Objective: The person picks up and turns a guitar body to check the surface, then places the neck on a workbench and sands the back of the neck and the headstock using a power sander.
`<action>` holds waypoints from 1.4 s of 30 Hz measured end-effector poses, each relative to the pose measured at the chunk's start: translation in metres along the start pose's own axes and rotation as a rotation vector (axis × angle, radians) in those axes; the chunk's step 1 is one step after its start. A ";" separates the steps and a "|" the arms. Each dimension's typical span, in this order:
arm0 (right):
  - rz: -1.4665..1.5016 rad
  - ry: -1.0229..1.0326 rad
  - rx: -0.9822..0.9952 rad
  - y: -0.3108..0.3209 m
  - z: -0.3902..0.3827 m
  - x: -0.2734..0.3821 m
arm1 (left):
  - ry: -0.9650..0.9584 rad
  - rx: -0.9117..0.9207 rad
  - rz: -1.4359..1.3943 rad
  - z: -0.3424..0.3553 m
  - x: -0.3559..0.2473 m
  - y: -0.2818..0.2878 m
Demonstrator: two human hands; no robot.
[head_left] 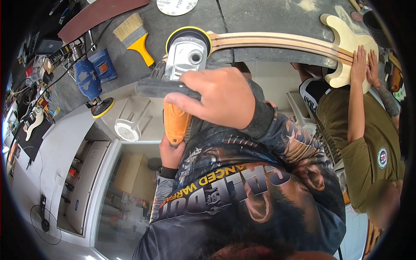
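on the grey bench (260, 19), a yellow-handled brush (144, 47) and blue power tool (88, 80) crowd the left; a co-worker's hands (359, 65) rest on the pale guitar (277, 41) at right. the right hand (225, 97) grips the side handle (151, 88) of the orange sander (184, 60), the left hand (171, 151) its rear, pad over the neck's left end. bench top stretches beyond the neck.

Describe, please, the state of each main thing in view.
Orange disc sander: gripped by left hand and right hand; running or stopped unclear
Unfinished guitar: body under co-worker's hands
Paintbrush: lying flat, unheld
Loose sanding disc: lying printed side up
Blue power tool: unheld
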State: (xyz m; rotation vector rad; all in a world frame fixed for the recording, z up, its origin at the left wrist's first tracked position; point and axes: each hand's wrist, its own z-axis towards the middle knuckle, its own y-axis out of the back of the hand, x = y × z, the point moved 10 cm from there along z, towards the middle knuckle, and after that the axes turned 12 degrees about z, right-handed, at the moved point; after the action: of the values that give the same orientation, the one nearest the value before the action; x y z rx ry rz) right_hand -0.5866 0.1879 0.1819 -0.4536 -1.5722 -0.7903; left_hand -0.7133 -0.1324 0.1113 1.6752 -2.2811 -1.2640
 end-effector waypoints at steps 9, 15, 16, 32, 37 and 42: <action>0.100 0.020 0.160 -0.029 -0.013 0.042 | 0.006 -0.042 0.035 -0.050 0.047 0.011; 0.100 -0.007 0.225 -0.044 -0.014 0.043 | 0.065 -0.045 0.020 -0.059 0.054 0.008; 0.091 -0.010 0.230 -0.044 -0.014 0.044 | 0.060 -0.050 0.010 -0.059 0.053 0.008; 0.194 -0.068 0.315 -0.056 -0.019 0.053 | 0.186 0.083 -0.576 -0.067 0.045 0.004; 0.214 -0.051 0.383 -0.081 -0.040 0.086 | 0.080 0.517 -0.473 -0.042 0.040 0.018; 0.163 -0.033 0.410 -0.104 -0.046 0.105 | -0.066 0.267 -0.582 0.015 0.063 0.035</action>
State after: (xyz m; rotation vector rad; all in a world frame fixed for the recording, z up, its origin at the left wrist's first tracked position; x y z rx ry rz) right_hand -0.6437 0.0677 0.2615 -0.2896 -1.6534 -0.3234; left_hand -0.7740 -0.1722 0.0972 2.5609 -2.1470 -1.1279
